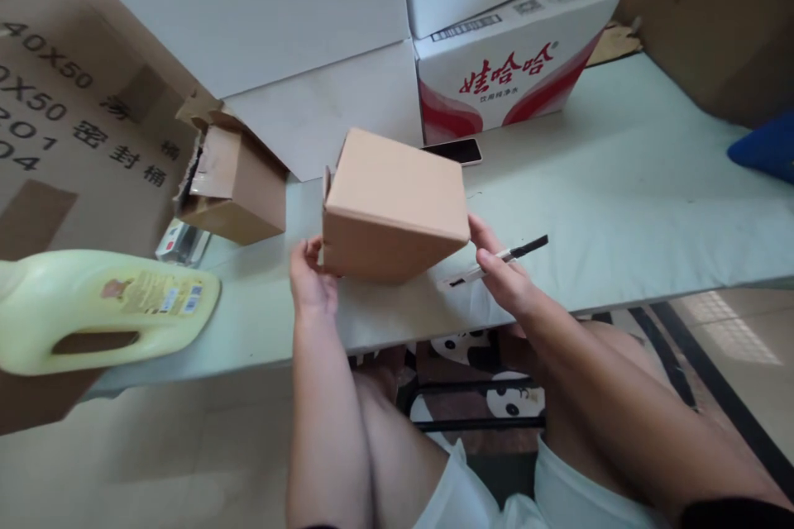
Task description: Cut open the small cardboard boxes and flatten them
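Note:
A small brown cardboard box (397, 190) is held tilted above the near part of the cloth-covered table. My left hand (314, 277) grips its lower left side, the fingertips partly hidden behind it. My right hand (502, 271) is at the box's right edge, its fingers against the cardboard. Between that thumb and the palm lies a slim white tool with a black end (528, 246); whether it is a pen or a cutter I cannot tell. A flap edge sticks out at the box's left end.
An opened cardboard box (239, 182) with torn flaps stands at left, near a yellow-green jug (155, 297) and a small clear package (183, 242). Behind are a phone (462, 151), a white-and-red carton (509, 83) and large white boxes (322, 116). A blue object (769, 149) sits at right.

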Tool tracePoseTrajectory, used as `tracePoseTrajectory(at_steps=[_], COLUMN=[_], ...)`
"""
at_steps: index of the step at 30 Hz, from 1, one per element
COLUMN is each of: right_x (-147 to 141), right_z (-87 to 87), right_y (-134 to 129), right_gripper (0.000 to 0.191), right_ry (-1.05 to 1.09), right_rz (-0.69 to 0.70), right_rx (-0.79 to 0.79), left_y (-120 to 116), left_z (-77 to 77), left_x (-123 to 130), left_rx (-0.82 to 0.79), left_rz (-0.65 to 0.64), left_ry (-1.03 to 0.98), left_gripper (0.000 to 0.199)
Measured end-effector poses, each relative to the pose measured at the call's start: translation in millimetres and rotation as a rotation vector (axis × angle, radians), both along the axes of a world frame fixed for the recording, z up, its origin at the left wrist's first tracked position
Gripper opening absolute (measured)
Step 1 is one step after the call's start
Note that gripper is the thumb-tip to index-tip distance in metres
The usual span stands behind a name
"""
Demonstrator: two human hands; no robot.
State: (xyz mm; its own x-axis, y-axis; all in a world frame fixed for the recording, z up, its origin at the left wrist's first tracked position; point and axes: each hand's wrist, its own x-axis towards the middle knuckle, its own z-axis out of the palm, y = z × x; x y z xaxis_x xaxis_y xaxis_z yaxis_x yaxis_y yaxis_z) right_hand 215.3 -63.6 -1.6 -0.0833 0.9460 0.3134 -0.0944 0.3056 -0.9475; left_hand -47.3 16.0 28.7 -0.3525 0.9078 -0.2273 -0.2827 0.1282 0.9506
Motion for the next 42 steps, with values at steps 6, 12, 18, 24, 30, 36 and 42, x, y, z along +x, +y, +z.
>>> tracePoseTrajectory(at_steps=[6,12,18,24,30,36,42], right_x=[4.0,10.1,12.9,12.3,8.5,2.1,4.8], right_z=[16.1,18.5,26.6,39.3,43.5,37.3,23.3], right_y=[-2.2,0.7,-2.6,-10.1,-14.5,-9.5,-0.3], right_gripper=[0.055,0.04,0.026,0.028,0.029,0.041,0.03], right_ry=[0.029,0.155,-0.004,-0.153,-0.072,0.086,0.283], right_rz=[-0.077,-0.177,-0.013,0.237,0.339,0.126,-0.247], right_rx=[0.128,0.066,0.027,0.016,-0.071,-0.128,-0.311], left_y=[-14.6,-24.1,-4.6,3.2,5.4,11.8,9.1], left_z=[-1.5,-8.3,-23.0,-20.8,-16.4,-19.8,-17.4], left_x=[13.6,23.0,20.9,20.3,17.2,13.3,23.4], left_rx=[-0.212,-0.477,0.045,0.529,0.498,0.525,0.492], left_rz=[-0.605,-1.06,-0.46,-0.339,-0.402,-0.322,-0.088], left_ry=[0.13,0.437,0.563,0.383,0.514,0.569,0.553], left_gripper=[0.079,0.071,0.061,0.07,0.034,0.016,0.014])
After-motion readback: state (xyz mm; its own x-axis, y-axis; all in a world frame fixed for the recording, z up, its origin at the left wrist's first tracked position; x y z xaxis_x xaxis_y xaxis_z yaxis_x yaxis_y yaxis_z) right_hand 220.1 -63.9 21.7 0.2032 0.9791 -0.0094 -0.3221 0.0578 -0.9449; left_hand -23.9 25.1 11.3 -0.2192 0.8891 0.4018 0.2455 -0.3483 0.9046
